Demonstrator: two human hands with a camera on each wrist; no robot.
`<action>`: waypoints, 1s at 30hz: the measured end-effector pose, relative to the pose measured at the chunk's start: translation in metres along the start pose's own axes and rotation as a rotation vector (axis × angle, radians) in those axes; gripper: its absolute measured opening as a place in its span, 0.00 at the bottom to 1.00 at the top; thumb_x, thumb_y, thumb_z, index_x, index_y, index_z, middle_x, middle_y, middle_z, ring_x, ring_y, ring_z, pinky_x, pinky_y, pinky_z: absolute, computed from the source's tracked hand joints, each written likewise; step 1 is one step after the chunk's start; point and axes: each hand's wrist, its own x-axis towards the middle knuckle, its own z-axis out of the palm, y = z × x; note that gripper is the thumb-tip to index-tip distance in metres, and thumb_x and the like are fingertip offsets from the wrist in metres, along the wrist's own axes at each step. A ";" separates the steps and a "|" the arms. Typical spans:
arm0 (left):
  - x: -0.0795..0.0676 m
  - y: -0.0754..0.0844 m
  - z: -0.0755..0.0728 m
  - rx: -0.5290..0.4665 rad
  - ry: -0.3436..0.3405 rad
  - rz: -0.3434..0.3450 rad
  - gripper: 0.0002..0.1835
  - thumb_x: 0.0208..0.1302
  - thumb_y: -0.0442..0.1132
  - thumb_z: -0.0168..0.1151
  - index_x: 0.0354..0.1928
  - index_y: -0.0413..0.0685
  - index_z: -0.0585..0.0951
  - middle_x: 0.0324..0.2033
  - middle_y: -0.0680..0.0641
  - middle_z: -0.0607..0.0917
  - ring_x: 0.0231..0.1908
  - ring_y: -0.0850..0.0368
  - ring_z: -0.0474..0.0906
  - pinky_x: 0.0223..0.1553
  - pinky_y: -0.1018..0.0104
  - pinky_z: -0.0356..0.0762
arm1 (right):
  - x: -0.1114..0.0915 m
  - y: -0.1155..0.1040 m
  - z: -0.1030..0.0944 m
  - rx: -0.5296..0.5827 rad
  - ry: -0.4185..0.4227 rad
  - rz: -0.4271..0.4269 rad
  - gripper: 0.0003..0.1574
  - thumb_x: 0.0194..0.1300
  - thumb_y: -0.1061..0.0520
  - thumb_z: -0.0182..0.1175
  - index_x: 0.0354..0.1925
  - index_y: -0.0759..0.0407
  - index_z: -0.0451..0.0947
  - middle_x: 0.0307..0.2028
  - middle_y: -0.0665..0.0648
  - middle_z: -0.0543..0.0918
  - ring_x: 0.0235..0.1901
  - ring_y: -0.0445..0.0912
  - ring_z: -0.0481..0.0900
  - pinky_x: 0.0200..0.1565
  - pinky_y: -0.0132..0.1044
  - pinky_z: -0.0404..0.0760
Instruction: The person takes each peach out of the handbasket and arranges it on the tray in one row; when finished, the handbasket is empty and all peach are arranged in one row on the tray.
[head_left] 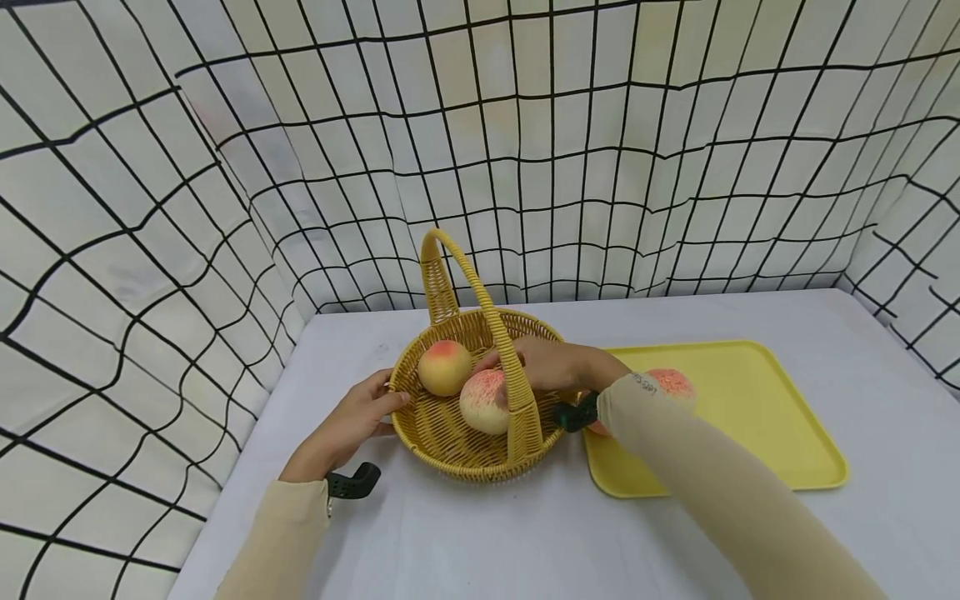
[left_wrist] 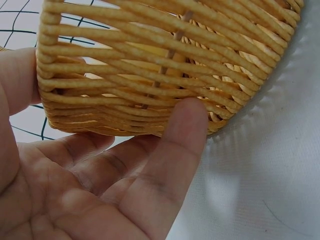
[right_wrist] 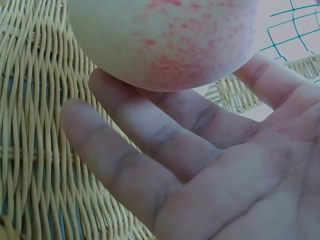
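Note:
A yellow wicker basket (head_left: 465, 467) with a tall arched handle (head_left: 480, 292) stands on the white table. My left hand (head_left: 358, 419) grips its left rim, thumb over the edge; the left wrist view has fingers beneath the woven wall (left_wrist: 125, 75). Inside the basket lies a yellow peach with a red top (head_left: 444, 367). Beside it is a pale peach with red speckles (head_left: 482, 404), partly behind the handle. My right hand (head_left: 551, 363) reaches in under the handle and holds this speckled peach (right_wrist: 170, 45), its fingers curved along the underside in the right wrist view.
A yellow tray (head_left: 780, 417) lies right of the basket, partly beneath my right forearm. On it, a reddish peach (head_left: 672, 385) shows behind the sleeve, and another reddish fruit (head_left: 598, 428) is mostly hidden by the wrist. White walls with black grid lines (head_left: 555, 167) enclose the table.

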 end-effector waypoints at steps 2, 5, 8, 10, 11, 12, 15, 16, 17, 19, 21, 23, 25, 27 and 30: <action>0.000 0.000 0.000 0.000 0.001 0.000 0.33 0.81 0.40 0.51 0.81 0.38 0.55 0.73 0.31 0.68 0.66 0.37 0.75 0.57 0.48 0.84 | -0.005 -0.001 -0.002 0.064 0.012 0.015 0.35 0.61 0.51 0.73 0.66 0.50 0.80 0.57 0.51 0.85 0.57 0.48 0.78 0.57 0.42 0.80; 0.000 0.000 -0.001 -0.002 0.002 0.001 0.33 0.81 0.40 0.51 0.81 0.38 0.55 0.73 0.30 0.68 0.65 0.37 0.76 0.57 0.49 0.84 | -0.012 -0.003 -0.005 0.164 0.010 0.037 0.33 0.63 0.53 0.72 0.66 0.49 0.80 0.58 0.53 0.84 0.58 0.49 0.79 0.58 0.44 0.82; 0.000 0.000 -0.001 0.000 0.001 0.005 0.33 0.81 0.40 0.51 0.81 0.38 0.55 0.73 0.30 0.68 0.65 0.37 0.76 0.57 0.49 0.84 | -0.020 -0.005 -0.009 0.227 0.012 0.040 0.31 0.64 0.58 0.68 0.66 0.51 0.80 0.57 0.56 0.84 0.55 0.50 0.81 0.55 0.47 0.85; 0.000 0.000 -0.001 0.004 0.002 0.005 0.33 0.81 0.40 0.51 0.81 0.39 0.55 0.73 0.31 0.69 0.65 0.37 0.76 0.57 0.49 0.84 | -0.025 -0.006 -0.012 0.218 0.025 0.051 0.31 0.62 0.60 0.66 0.65 0.50 0.80 0.55 0.58 0.85 0.52 0.50 0.81 0.52 0.48 0.86; -0.001 0.000 -0.001 0.005 0.002 0.005 0.33 0.81 0.40 0.51 0.81 0.39 0.56 0.73 0.30 0.69 0.65 0.37 0.76 0.57 0.49 0.84 | -0.028 -0.007 -0.014 0.199 0.035 0.056 0.32 0.60 0.59 0.65 0.64 0.49 0.80 0.54 0.58 0.85 0.50 0.50 0.81 0.51 0.48 0.86; -0.001 0.000 -0.001 0.007 0.003 0.004 0.33 0.81 0.40 0.51 0.81 0.39 0.56 0.72 0.30 0.69 0.65 0.37 0.76 0.57 0.49 0.84 | -0.031 -0.007 -0.015 0.180 0.045 0.065 0.33 0.59 0.59 0.64 0.64 0.49 0.80 0.53 0.58 0.85 0.49 0.50 0.81 0.51 0.47 0.86; -0.001 0.000 -0.001 0.010 0.002 0.005 0.33 0.81 0.40 0.51 0.81 0.39 0.56 0.72 0.31 0.69 0.65 0.37 0.75 0.57 0.49 0.84 | -0.040 -0.009 -0.021 0.133 0.081 0.095 0.35 0.59 0.56 0.64 0.66 0.46 0.79 0.55 0.56 0.84 0.51 0.50 0.80 0.51 0.44 0.84; -0.001 0.000 -0.001 0.009 0.001 0.006 0.33 0.81 0.40 0.51 0.81 0.39 0.56 0.72 0.31 0.69 0.65 0.37 0.75 0.57 0.49 0.84 | -0.043 -0.009 -0.023 0.129 0.089 0.097 0.35 0.60 0.55 0.64 0.67 0.46 0.78 0.56 0.56 0.84 0.52 0.50 0.80 0.52 0.44 0.83; -0.001 0.000 -0.001 0.007 -0.001 0.007 0.33 0.81 0.40 0.51 0.81 0.39 0.56 0.72 0.31 0.69 0.66 0.37 0.75 0.58 0.48 0.84 | -0.046 -0.009 -0.025 0.124 0.098 0.100 0.36 0.61 0.55 0.64 0.68 0.46 0.77 0.57 0.56 0.83 0.53 0.50 0.80 0.53 0.43 0.83; -0.001 0.000 -0.001 0.006 -0.004 0.009 0.33 0.81 0.40 0.51 0.81 0.39 0.56 0.72 0.31 0.69 0.66 0.37 0.75 0.58 0.48 0.83 | -0.052 -0.008 -0.028 0.126 0.112 0.101 0.36 0.62 0.54 0.64 0.69 0.46 0.77 0.58 0.57 0.82 0.53 0.51 0.80 0.54 0.43 0.83; 0.000 -0.001 -0.001 0.004 -0.007 0.011 0.33 0.81 0.40 0.51 0.81 0.39 0.56 0.72 0.31 0.69 0.66 0.37 0.75 0.58 0.48 0.83 | -0.059 -0.007 -0.032 0.129 0.124 0.100 0.35 0.62 0.54 0.64 0.68 0.46 0.77 0.58 0.58 0.82 0.52 0.52 0.81 0.54 0.44 0.84; 0.000 -0.001 -0.001 0.003 -0.008 0.013 0.33 0.81 0.40 0.51 0.81 0.39 0.56 0.72 0.31 0.69 0.66 0.37 0.75 0.58 0.48 0.83 | -0.066 -0.006 -0.036 0.125 0.142 0.108 0.35 0.61 0.54 0.64 0.68 0.45 0.78 0.57 0.59 0.82 0.52 0.53 0.82 0.55 0.45 0.84; 0.000 -0.001 -0.001 0.004 -0.008 0.014 0.33 0.81 0.40 0.51 0.81 0.39 0.56 0.72 0.31 0.69 0.66 0.37 0.75 0.59 0.48 0.83 | -0.073 -0.005 -0.039 0.124 0.162 0.119 0.34 0.61 0.54 0.65 0.67 0.43 0.78 0.57 0.59 0.83 0.52 0.53 0.83 0.56 0.46 0.84; 0.000 -0.001 -0.001 0.005 -0.010 0.013 0.33 0.81 0.40 0.51 0.81 0.39 0.56 0.73 0.31 0.69 0.66 0.37 0.75 0.59 0.48 0.83 | -0.081 -0.004 -0.042 0.124 0.185 0.124 0.33 0.61 0.54 0.65 0.66 0.43 0.78 0.56 0.58 0.83 0.52 0.54 0.83 0.55 0.47 0.84; 0.000 -0.001 -0.001 0.005 -0.010 0.010 0.33 0.81 0.40 0.51 0.81 0.39 0.55 0.73 0.31 0.68 0.66 0.37 0.75 0.59 0.48 0.83 | -0.093 -0.002 -0.049 0.121 0.216 0.115 0.32 0.62 0.55 0.63 0.66 0.44 0.77 0.55 0.59 0.85 0.53 0.55 0.82 0.56 0.47 0.84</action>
